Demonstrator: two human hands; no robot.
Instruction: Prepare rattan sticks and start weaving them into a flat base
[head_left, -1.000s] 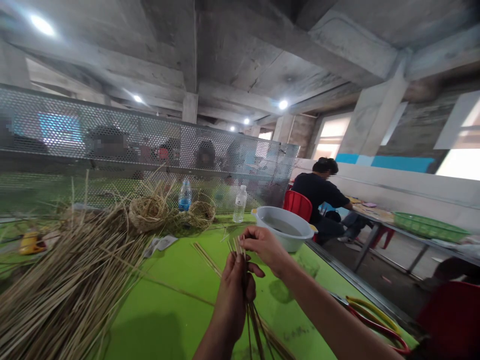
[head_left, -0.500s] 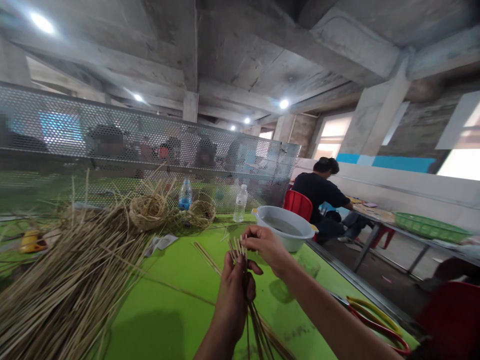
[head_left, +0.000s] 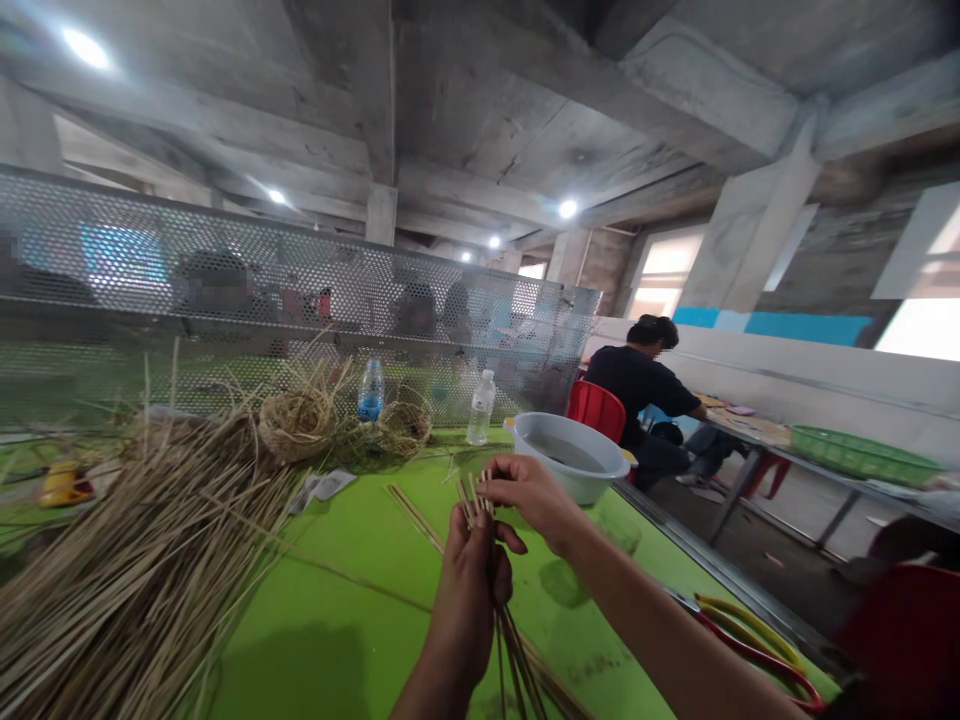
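My left hand (head_left: 469,590) is wrapped round a small bundle of thin cane strips (head_left: 510,640), held upright over the green table (head_left: 352,620). The strips' top ends stick out above its fingers. My right hand (head_left: 529,495) pinches those top ends from the right. The lower ends of the strips fan out below my left hand, down toward the table.
A big heap of loose strips (head_left: 127,580) covers the table's left. Two woven nests (head_left: 300,425), two water bottles (head_left: 480,408) and a white basin (head_left: 574,455) stand at the back by a perforated metal screen (head_left: 225,290). Shears (head_left: 750,645) lie at the right edge. A seated person (head_left: 645,385) works at another table.
My right hand has shifted slightly at the tops of the strips. My left hand keeps its grip in nearly the same place.
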